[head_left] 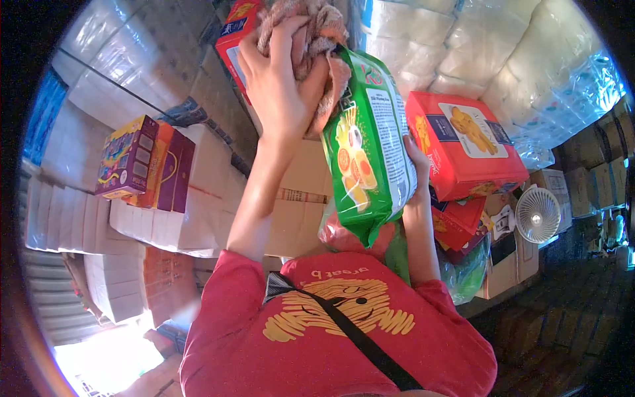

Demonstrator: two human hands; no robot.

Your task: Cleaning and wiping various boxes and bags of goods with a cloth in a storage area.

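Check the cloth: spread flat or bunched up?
Bunched up. The pinkish cloth is crumpled into thick folds in the left hand, with a loose flap beside the green packet.

Plump, glossy green-and-white bag (365, 149), tilted, mid-scene; crumpled, pinkish-brown cloth (323, 36) bunched against its far left edge.

Corrugated wall (54, 291) beside bright opening (109, 360)
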